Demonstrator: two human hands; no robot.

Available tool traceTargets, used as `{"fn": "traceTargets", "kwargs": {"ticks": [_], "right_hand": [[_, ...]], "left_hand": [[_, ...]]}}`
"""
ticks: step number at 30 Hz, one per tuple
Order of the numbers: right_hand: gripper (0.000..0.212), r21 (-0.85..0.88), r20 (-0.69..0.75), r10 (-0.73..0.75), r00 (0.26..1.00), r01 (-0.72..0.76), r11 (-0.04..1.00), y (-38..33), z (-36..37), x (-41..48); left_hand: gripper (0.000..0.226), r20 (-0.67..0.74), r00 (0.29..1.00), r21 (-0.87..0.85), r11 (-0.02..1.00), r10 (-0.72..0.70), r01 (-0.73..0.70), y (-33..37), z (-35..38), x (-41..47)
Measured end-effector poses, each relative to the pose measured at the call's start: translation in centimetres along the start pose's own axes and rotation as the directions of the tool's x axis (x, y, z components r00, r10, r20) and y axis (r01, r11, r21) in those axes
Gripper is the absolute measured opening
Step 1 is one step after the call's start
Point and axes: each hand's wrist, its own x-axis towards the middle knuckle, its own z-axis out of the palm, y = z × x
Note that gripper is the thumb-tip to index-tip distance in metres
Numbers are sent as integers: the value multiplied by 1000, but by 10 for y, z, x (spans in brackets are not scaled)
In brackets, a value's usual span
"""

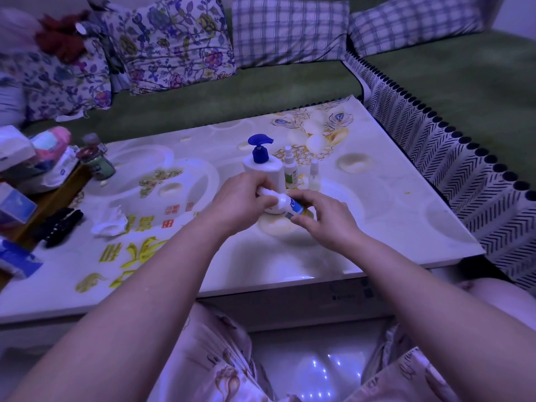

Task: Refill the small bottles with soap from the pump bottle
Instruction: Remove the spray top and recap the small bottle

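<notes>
Just above the glossy, printed table (406,227), a small white bottle (285,203) of smooth plastic, with a blue-and-yellow label, lies sideways between both hands. The left hand (240,198) curls round its cap end, perhaps the cap itself; the fingers hide it. The right hand (322,217) pinches the labelled body. Just behind stand the round white pump bottle (262,166) with its blue head, a slim green-labelled spray bottle (290,169) and a clear spray bottle (314,175).
</notes>
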Motion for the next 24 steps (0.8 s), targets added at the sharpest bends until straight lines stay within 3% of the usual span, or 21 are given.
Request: {"fn": "traceTargets", "kwargs": {"ticks": [4,7,11,16,20,24], "right_hand": [[31,22,88,17,996,-19,1000,3,-2,-1],[32,-5,97,24,995,-23,1000,2,-4,-2],[32,-19,92,13,996,-11,1000,-1,-5,-1],[31,15,131,26,991,-28,999,3,-3,2],[36,49,128,34,991,-41,998,6,-3,4],[42,51,88,58,994,-62,997,10,-6,5]], "left_hand": [[21,29,995,-4,996,93,-93,-2,0,-1],[37,32,997,26,997,66,-67,1,-4,1],[24,3,1000,139,990,-23,23,6,-6,6],[2,54,997,87,995,46,-51,5,-5,5],[8,28,996,105,991,79,-82,6,-1,6],[35,-46,992,71,990,122,-118,21,11,10]]}}
